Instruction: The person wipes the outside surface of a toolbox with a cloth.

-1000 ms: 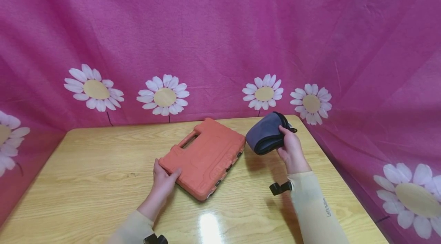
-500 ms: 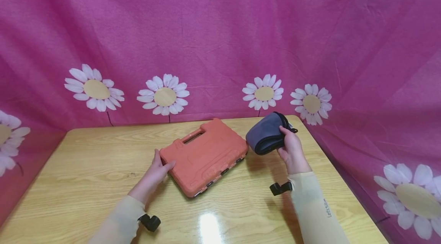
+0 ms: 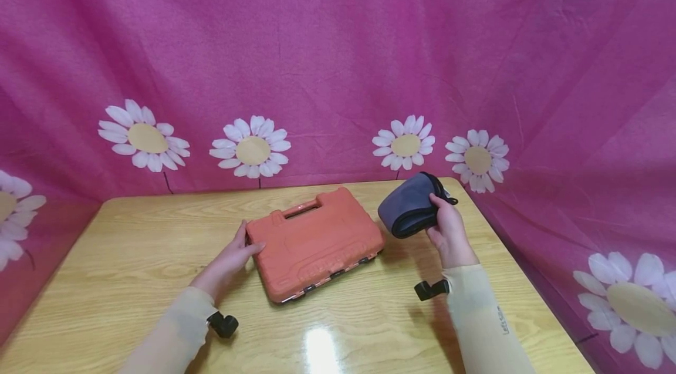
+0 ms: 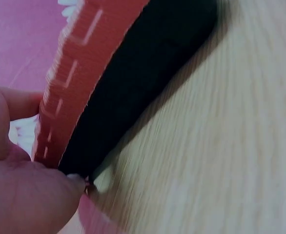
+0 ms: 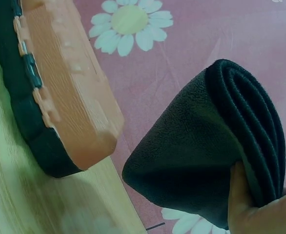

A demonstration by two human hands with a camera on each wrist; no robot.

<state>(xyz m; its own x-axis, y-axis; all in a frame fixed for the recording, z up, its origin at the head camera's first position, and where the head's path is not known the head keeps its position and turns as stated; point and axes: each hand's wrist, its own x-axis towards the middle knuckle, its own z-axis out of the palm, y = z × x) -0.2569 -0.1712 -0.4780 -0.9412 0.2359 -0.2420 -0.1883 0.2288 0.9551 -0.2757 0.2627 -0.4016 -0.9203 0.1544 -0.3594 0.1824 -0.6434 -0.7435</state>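
Note:
An orange plastic carrying case [image 3: 317, 245] with a black underside is on the table, its handle towards the back and its hinged edge towards me. My left hand [image 3: 229, 259] grips its left end, thumb on top and fingers at the far side. In the left wrist view the orange lid side [image 4: 67, 83] and black base show between thumb and fingers. To the right, my right hand [image 3: 449, 230] holds a folded grey cloth [image 3: 405, 204] with black edging, raised above the table beside the case. Its stacked folds [image 5: 250, 112] show in the right wrist view.
The wooden table [image 3: 148, 256] ends at a pink curtain [image 3: 327, 68] printed with white daisies, which hangs behind it and along the right side. A black wrist mount [image 3: 223, 324] sits on the left sleeve, another black mount [image 3: 430, 290] on the right.
The case has turned clockwise, its hinged edge swinging round to face me, as my left hand moved left and slightly away with its end. My right hand and the cloth have stayed put.

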